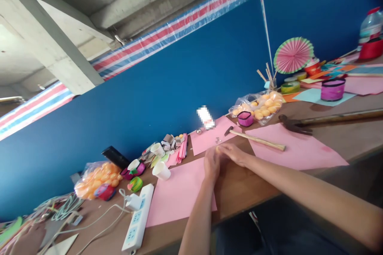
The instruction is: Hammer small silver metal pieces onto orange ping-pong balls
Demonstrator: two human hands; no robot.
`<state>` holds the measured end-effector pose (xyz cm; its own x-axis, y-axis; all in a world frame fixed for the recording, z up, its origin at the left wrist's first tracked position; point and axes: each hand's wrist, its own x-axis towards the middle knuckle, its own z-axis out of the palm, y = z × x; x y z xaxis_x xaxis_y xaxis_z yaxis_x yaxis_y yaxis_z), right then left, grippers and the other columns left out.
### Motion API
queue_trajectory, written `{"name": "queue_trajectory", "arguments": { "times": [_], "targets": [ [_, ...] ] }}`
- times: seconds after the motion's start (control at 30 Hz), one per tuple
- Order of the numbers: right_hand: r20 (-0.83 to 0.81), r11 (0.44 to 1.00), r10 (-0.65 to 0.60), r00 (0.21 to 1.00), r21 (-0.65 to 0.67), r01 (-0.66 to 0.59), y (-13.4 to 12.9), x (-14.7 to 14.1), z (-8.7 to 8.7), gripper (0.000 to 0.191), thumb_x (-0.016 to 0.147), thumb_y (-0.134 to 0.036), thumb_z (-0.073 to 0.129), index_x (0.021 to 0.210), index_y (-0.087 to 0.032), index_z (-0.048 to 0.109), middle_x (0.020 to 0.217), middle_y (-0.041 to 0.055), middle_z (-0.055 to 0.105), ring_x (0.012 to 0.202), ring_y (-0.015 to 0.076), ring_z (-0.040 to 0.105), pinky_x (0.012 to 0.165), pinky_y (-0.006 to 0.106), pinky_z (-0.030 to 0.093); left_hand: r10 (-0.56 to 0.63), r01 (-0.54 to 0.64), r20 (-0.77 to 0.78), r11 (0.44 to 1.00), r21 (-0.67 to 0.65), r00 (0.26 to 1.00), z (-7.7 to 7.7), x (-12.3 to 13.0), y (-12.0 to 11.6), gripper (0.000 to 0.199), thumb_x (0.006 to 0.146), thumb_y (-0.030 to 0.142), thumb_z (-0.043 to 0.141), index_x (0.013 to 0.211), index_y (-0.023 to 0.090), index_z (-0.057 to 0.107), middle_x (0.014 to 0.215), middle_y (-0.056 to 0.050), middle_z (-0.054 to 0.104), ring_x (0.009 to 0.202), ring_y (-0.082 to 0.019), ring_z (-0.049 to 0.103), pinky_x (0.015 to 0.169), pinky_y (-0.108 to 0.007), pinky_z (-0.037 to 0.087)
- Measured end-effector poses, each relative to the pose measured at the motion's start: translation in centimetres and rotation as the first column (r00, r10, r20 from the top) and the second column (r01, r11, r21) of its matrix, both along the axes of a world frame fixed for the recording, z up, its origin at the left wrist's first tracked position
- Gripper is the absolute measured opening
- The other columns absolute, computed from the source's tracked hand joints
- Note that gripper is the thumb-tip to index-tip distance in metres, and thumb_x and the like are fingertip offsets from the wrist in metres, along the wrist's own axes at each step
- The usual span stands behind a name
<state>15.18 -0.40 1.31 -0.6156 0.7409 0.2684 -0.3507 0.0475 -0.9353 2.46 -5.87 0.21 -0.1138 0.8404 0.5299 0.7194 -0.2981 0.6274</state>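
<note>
My left hand (212,164) rests at the right edge of a pink paper sheet (179,191), its fingers curled inward. My right hand (235,154) meets it from the right, fingertips together. A small yellowish spot shows between the fingertips of both hands, too small and blurred to name. Just beyond them, a few tiny clear pieces (218,140) lie on another pink sheet (199,143). A small hammer (260,138) with a wooden handle lies beyond my right hand, partly on a third pink sheet (293,147).
A larger hammer (296,124) lies at right. Bags of orange balls (269,105) stand along the blue partition (179,79). Left are a white paper cup (161,170), a power strip (138,219) and cables. Another person's hand (31,239) shows at lower left.
</note>
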Motion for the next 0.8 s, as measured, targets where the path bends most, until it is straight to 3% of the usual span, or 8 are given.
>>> {"name": "queue_trajectory", "arguments": {
  "times": [0.13, 0.3, 0.57, 0.8],
  "targets": [
    [0.007, 1.0, 0.017, 1.0, 0.024, -0.017, -0.2, 0.0, 0.2, 0.033, 0.072, -0.046, 0.059, 0.089, -0.017, 0.063, 0.088, 0.0041, 0.064, 0.088, 0.0215, 0.057, 0.083, 0.037, 0.044, 0.031, -0.031, 0.001, 0.999, -0.016, 1.0, -0.4, -0.1, 0.2, 0.036, 0.08, 0.014, 0.044, 0.115, 0.019, 0.051, 0.117, -0.009, 0.056, 0.11, -0.02, 0.049, 0.091, -0.037, 0.041],
    [0.031, 0.995, -0.085, 0.996, 0.05, 0.084, 0.0, -0.3, -0.3, 0.038, 0.064, -0.042, 0.068, 0.092, -0.017, 0.061, 0.091, 0.0054, 0.065, 0.092, 0.0234, 0.056, 0.087, 0.037, 0.041, 0.073, -0.072, 0.027, 0.996, -0.043, 0.997, -0.8, -0.3, 0.4, 0.046, 0.075, 0.016, 0.051, 0.121, 0.018, 0.046, 0.118, -0.01, 0.056, 0.106, -0.022, 0.053, 0.091, -0.036, 0.041],
    [0.102, 0.978, -0.209, 0.973, 0.045, 0.205, 0.1, -0.5, -0.9, 0.038, 0.062, -0.041, 0.07, 0.088, -0.017, 0.056, 0.089, 0.0055, 0.063, 0.089, 0.0229, 0.056, 0.082, 0.037, 0.043, -0.015, 0.017, 0.041, 0.998, -0.063, 0.999, 0.1, 0.2, -0.2, 0.032, 0.08, 0.014, 0.045, 0.109, 0.021, 0.053, 0.104, -0.004, 0.063, 0.095, -0.018, 0.057, 0.084, -0.032, 0.043],
    [0.096, 0.985, -0.171, 0.981, 0.055, 0.166, -0.4, -0.4, -0.3, 0.035, 0.069, -0.044, 0.062, 0.089, -0.016, 0.059, 0.086, 0.0054, 0.064, 0.081, 0.0206, 0.059, 0.072, 0.033, 0.047, 0.03, -0.021, 0.127, 0.997, -0.071, 0.991, -0.4, -0.3, 0.3, 0.027, 0.081, 0.021, 0.045, 0.107, 0.018, 0.054, 0.102, -0.007, 0.062, 0.091, -0.018, 0.058, 0.079, -0.032, 0.046]
  ]
}}
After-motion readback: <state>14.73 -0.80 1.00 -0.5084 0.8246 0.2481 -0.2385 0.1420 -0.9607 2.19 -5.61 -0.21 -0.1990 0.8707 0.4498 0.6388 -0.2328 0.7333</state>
